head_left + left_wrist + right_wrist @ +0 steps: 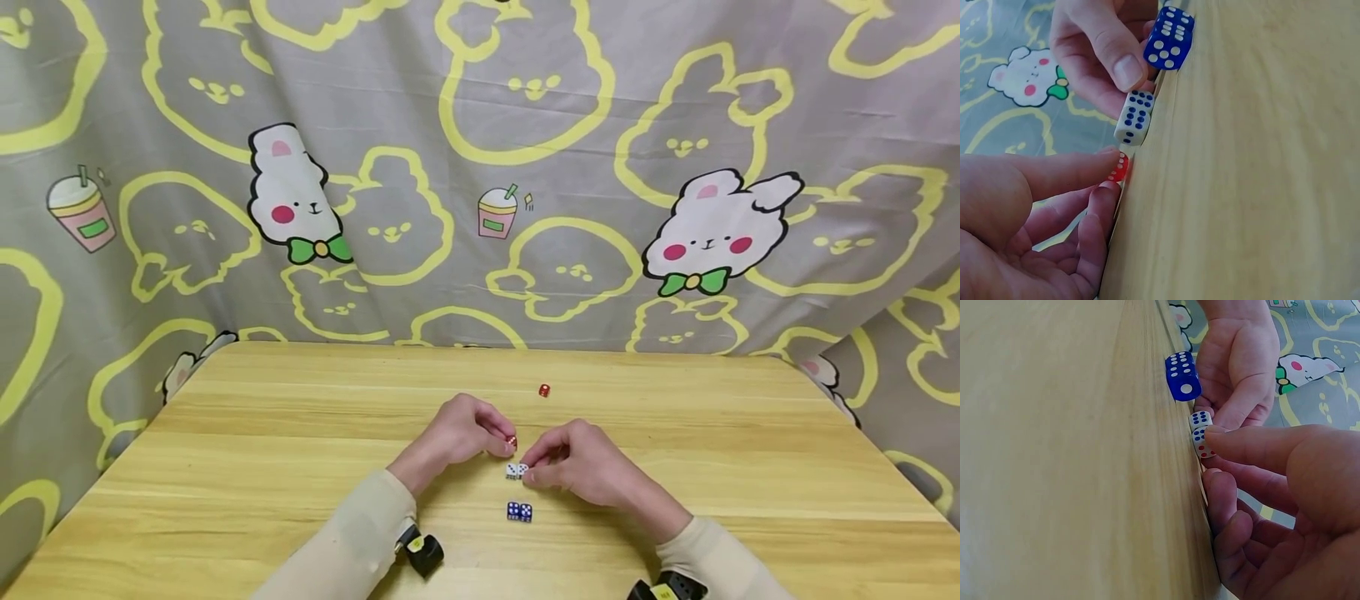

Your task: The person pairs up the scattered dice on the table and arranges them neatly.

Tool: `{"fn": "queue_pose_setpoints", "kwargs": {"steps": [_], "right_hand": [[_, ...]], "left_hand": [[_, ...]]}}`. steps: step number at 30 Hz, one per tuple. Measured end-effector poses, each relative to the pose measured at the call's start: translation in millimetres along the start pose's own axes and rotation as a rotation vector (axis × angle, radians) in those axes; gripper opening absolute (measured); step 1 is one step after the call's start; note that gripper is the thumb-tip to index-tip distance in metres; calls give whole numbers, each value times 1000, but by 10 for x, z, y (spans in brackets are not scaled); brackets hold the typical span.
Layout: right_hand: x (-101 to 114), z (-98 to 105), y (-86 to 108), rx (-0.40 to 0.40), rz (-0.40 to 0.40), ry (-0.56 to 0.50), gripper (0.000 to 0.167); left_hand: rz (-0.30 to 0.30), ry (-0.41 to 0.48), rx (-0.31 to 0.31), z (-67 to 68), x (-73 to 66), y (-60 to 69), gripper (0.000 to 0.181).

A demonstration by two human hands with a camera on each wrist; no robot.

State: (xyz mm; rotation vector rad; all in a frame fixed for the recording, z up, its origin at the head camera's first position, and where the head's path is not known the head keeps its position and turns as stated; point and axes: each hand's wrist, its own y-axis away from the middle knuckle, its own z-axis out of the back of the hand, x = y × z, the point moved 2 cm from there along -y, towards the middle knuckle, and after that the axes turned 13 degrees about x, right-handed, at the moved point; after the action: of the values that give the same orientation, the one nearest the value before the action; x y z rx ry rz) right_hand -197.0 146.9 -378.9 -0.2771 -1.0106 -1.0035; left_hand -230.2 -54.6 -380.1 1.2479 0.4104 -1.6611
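My left hand (461, 432) pinches a red die (512, 442) between thumb and fingers, low over the wooden table. Just nearer to me, two white dice (512, 472) with blue pips sit side by side, touching. The thumb and fingers of my right hand (588, 465) hold the right-hand one of this pair. In the right wrist view, the thumb covers part of that white die (1202, 450), and red pips show on its side. The left wrist view shows the held red die (1121, 167) partly hidden by the left thumb and fingers.
Two blue dice (519, 511) stand together closer to me, in line with the white pair. Another red die (544, 390) lies farther back on the table (300, 417). A grey curtain (420, 125) with yellow cartoon outlines hangs behind the table's far edge.
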Motion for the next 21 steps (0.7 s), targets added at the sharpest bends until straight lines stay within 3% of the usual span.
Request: {"fn": "queue_pose_setpoints", "kwargs": {"steps": [21], "right_hand": [[5,-6,7,3,5,-4,14]], "left_hand": [[1,12,-6,-2,-2,8,17]]}}
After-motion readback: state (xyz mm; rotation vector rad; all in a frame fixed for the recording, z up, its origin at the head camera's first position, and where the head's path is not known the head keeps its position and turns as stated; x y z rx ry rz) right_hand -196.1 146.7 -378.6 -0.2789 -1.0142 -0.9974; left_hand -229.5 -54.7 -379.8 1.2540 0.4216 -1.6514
